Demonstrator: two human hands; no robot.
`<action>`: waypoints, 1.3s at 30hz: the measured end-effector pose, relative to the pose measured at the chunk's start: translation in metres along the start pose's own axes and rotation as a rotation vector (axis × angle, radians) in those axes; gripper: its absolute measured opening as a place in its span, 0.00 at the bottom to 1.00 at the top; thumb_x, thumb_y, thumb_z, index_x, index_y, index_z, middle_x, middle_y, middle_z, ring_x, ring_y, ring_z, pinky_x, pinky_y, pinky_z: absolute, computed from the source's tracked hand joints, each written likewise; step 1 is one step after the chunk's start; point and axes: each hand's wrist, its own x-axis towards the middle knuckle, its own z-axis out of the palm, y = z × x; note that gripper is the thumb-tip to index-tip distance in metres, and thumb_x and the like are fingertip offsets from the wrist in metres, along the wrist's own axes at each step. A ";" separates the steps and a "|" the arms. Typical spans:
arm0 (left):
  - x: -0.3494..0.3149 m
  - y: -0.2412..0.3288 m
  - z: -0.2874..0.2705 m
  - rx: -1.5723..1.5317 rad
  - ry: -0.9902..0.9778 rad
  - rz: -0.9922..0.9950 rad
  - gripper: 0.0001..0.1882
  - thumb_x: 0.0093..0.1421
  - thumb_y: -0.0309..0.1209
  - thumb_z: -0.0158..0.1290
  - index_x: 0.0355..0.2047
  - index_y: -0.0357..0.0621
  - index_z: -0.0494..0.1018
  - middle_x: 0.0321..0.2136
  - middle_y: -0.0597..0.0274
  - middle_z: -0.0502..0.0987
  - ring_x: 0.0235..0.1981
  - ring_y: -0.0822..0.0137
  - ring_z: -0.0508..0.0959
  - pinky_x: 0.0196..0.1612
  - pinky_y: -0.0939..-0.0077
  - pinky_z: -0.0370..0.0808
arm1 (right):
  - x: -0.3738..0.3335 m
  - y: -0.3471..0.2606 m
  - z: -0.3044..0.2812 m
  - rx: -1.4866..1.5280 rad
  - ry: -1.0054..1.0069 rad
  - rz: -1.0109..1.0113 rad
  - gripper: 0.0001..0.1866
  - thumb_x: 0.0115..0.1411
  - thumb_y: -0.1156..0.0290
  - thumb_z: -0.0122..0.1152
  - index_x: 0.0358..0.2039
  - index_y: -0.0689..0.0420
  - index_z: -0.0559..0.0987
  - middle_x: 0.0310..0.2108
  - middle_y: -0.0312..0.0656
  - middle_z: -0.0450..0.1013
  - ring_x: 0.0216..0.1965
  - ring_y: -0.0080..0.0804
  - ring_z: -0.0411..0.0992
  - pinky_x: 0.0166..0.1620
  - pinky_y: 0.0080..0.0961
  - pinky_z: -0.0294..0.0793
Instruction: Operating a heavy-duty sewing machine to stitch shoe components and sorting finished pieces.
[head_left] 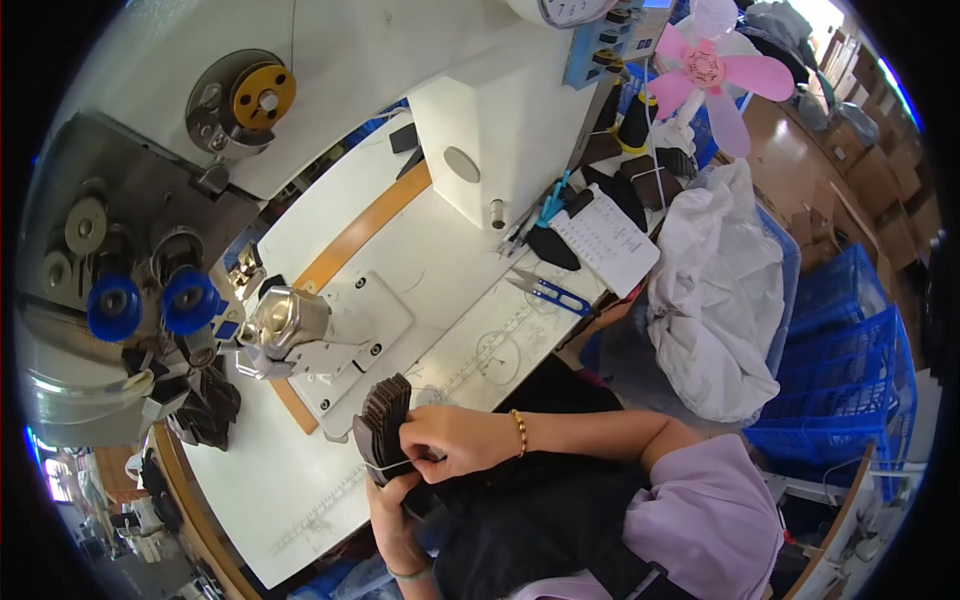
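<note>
A stack of dark brown, flat pieces (383,425) stands tilted over the near edge of the white sewing table, with a thin pale band around its lower part. My left hand (392,492) grips the stack from below, its thumb near the band; most of its fingers are hidden behind the pieces. From the right, my right hand (455,440) reaches across with curled fingers closed on the stack's side, by the band. The sewing machine's metal bed and presser area (290,325) lies just beyond the stack.
Blue-handled thread snips (550,292) and a written paper sheet (607,240) lie at the table's right. Beyond them stands a pink fan (705,70). White cloth (715,300) fills a bin on the right, beside blue crates (840,370). The machine's arm (450,130) rises at the back.
</note>
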 end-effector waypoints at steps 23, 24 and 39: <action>0.004 0.016 -0.039 -0.472 -0.039 -0.044 0.22 0.52 0.26 0.48 0.47 0.27 0.66 0.38 0.48 0.74 0.37 0.60 0.77 0.41 0.68 0.77 | -0.009 0.032 -0.092 -1.044 0.350 0.172 0.06 0.57 0.71 0.59 0.33 0.60 0.75 0.32 0.41 0.69 0.30 0.27 0.67 0.35 0.20 0.66; 0.006 0.012 -0.039 -0.582 -0.079 -0.046 0.26 0.52 0.28 0.47 0.51 0.27 0.63 0.41 0.45 0.74 0.39 0.58 0.77 0.42 0.66 0.77 | -0.006 0.030 -0.090 -1.044 0.337 0.165 0.06 0.57 0.71 0.59 0.33 0.60 0.75 0.32 0.41 0.69 0.30 0.27 0.67 0.35 0.20 0.66; 0.001 -0.006 -0.009 -0.644 -0.309 0.095 0.34 0.49 0.30 0.49 0.57 0.32 0.57 0.50 0.45 0.66 0.45 0.57 0.73 0.43 0.62 0.78 | 0.051 0.005 -0.007 0.449 0.087 0.337 0.31 0.56 0.82 0.59 0.60 0.59 0.61 0.47 0.44 0.68 0.31 0.15 0.68 0.36 0.15 0.71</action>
